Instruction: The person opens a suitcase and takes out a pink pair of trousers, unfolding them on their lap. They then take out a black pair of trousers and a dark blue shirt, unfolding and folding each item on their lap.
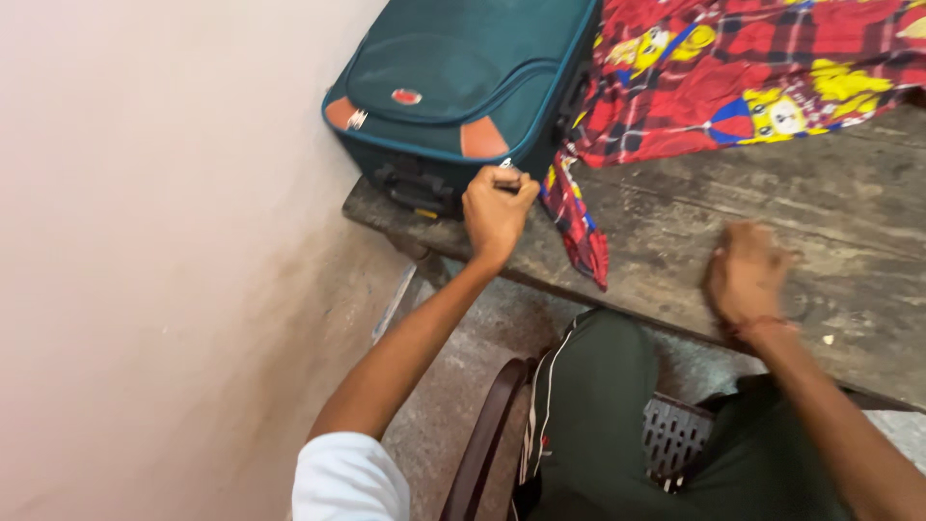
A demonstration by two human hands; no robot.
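Your left hand is pinching shut on the zipper pull at the teal suitcase's near corner, on the table's left end; your blurred right hand, grip unclear, is lying well apart.

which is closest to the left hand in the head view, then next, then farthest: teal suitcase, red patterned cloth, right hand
From the left hand:
1. teal suitcase, touched at its near corner
2. red patterned cloth, just to its right
3. right hand, farther right on the wooden platform

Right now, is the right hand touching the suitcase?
No, the right hand rests on the bare wooden table, apart from the green suitcase, which only the left hand touches.
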